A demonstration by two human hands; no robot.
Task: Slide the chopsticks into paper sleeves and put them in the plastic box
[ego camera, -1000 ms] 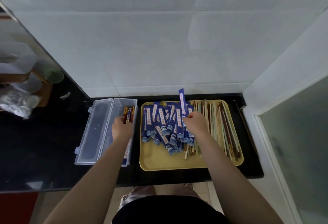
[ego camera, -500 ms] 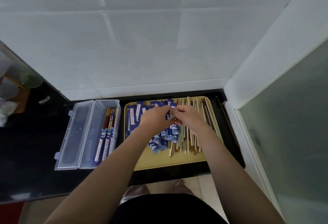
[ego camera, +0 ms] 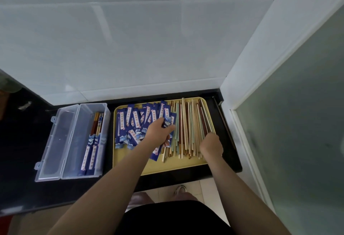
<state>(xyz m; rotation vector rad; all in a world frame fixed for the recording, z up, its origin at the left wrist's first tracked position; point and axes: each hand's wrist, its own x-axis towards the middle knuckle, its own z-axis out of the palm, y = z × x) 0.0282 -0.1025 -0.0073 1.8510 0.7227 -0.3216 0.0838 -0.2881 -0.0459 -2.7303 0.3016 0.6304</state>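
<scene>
Plastic box (ego camera: 55, 141): two sleeved pairs (ego camera: 90, 152)

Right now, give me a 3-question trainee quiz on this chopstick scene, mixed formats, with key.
1. True or false: the plastic box already holds sleeved chopsticks.
2. The left hand holds: A) a paper sleeve B) a spoon C) the box lid.
3. Fill in: the loose chopsticks lie on the ___ side of the yellow tray.

Key: 1 true; 2 A; 3 right. The right hand rests on the loose chopsticks; whether it grips any is unclear.
</scene>
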